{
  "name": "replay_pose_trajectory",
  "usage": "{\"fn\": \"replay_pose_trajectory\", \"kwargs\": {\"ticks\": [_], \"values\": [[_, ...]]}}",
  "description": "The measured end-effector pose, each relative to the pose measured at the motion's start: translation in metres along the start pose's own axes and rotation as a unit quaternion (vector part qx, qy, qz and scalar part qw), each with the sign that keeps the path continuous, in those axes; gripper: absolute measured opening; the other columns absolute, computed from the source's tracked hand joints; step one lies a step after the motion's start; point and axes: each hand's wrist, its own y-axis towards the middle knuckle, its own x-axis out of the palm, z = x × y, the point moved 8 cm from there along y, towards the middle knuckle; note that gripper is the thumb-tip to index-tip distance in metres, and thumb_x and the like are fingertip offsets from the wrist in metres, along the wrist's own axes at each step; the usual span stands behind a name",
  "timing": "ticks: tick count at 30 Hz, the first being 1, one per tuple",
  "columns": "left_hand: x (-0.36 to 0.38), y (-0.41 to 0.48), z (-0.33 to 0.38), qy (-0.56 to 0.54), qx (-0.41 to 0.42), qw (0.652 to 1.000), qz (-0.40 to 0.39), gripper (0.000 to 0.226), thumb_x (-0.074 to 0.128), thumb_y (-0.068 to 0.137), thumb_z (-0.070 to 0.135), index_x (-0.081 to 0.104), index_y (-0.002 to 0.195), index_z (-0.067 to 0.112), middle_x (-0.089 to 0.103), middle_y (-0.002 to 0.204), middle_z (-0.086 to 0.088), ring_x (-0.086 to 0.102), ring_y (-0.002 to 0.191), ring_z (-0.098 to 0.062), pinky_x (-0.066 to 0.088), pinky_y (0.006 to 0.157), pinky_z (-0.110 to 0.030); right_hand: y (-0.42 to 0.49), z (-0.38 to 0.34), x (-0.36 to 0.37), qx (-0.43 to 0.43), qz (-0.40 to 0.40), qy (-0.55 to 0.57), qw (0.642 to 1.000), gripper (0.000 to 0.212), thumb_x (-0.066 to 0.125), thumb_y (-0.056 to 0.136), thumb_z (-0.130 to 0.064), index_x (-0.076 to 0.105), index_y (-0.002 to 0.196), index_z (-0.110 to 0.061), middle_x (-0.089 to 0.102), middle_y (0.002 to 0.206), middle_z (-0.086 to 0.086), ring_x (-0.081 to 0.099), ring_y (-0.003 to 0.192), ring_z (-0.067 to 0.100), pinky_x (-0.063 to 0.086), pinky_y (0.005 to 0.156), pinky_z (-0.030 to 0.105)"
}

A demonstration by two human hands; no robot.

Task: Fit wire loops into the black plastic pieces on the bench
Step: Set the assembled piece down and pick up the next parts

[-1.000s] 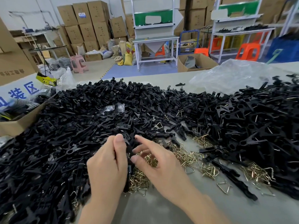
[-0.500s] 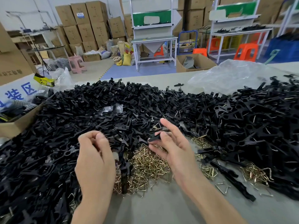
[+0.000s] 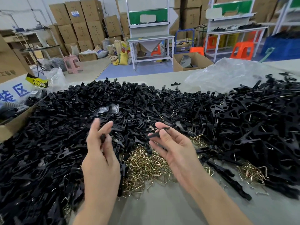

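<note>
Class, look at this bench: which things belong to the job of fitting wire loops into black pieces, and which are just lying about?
Job:
- black pieces
- wire loops
- held piece, pinched in the right hand
- left hand, blurred
- bench

Lying about:
- plastic bag
- box at the bench's left edge
- pink stool
- orange stool
- cartons behind

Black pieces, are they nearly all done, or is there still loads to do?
Not nearly. Done, it seems: the right heap shows wire glinting among its pieces. In hand: the right hand pinches a black piece; the left hand pinches a blurred dark piece. Left: the big left heap shows almost no wire, and a pile of brass wire loops waits on the bench.
</note>
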Motion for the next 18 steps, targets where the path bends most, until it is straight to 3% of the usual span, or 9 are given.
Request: {"fn": "replay_pose_trajectory", "kwargs": {"ticks": [4,7,11,14,16,18], "values": [[0.008,-0.003,0.010,-0.025,0.012,0.999,-0.022,0.034,0.046,0.101,0.023,0.058,0.131,0.032,0.062,0.123,0.014,0.060,0.109,0.003,0.042,0.089,-0.004,0.002,0.000,0.002,-0.005,-0.021,-0.013,1.000,0.025,0.069,0.083,-0.022,0.079,0.104,-0.014,0.074,0.100,0.010,0.071,0.094,0.021,0.060,0.084,0.035],[0.016,-0.005,0.007,-0.102,-0.070,0.991,-0.047,0.030,0.052,0.096,0.035,0.064,0.120,0.048,0.068,0.113,0.011,0.063,0.105,0.002,0.043,0.087,-0.003,0.003,-0.003,0.004,-0.016,-0.029,-0.064,0.997,0.032,0.076,0.074,-0.039,0.081,0.101,-0.023,0.075,0.096,0.001,0.068,0.083,0.012,0.058,0.077,0.028],[0.031,-0.009,-0.004,-0.232,-0.182,0.950,-0.102,0.021,0.063,0.087,0.037,0.072,0.105,0.044,0.076,0.105,0.013,0.069,0.096,0.002,0.049,0.081,-0.009,0.002,0.000,0.006,-0.009,-0.052,-0.095,0.994,0.040,0.075,0.074,-0.051,0.080,0.105,-0.026,0.063,0.079,-0.003,0.059,0.067,0.008,0.053,0.062,0.022],[0.041,-0.014,-0.014,-0.336,-0.258,0.898,-0.121,0.020,0.070,0.079,0.036,0.076,0.098,0.032,0.076,0.100,0.005,0.070,0.090,-0.010,0.055,0.077,-0.019,0.001,0.002,0.004,-0.003,-0.049,-0.107,0.993,0.034,0.072,0.077,-0.053,0.080,0.101,-0.031,0.052,0.069,-0.005,0.048,0.056,0.006,0.046,0.052,0.020],[0.046,-0.016,-0.021,-0.407,-0.310,0.853,-0.106,0.024,0.076,0.071,0.030,0.076,0.094,0.026,0.072,0.089,-0.003,0.071,0.086,-0.016,0.057,0.077,-0.022,0.002,0.004,0.004,0.000,-0.046,-0.102,0.994,0.027,0.068,0.083,-0.046,0.080,0.103,-0.032,0.053,0.067,-0.005,0.048,0.057,0.005,0.046,0.055,0.019],[0.047,-0.018,-0.025,-0.437,-0.338,0.829,-0.089,0.025,0.077,0.069,0.026,0.074,0.093,0.021,0.068,0.084,-0.007,0.073,0.082,-0.020,0.059,0.076,-0.024,0.003,0.006,0.004,-0.002,-0.037,-0.087,0.996,0.025,0.062,0.087,-0.034,0.082,0.102,-0.030,0.057,0.073,-0.003,0.053,0.063,0.005,0.049,0.061,0.019]]}}
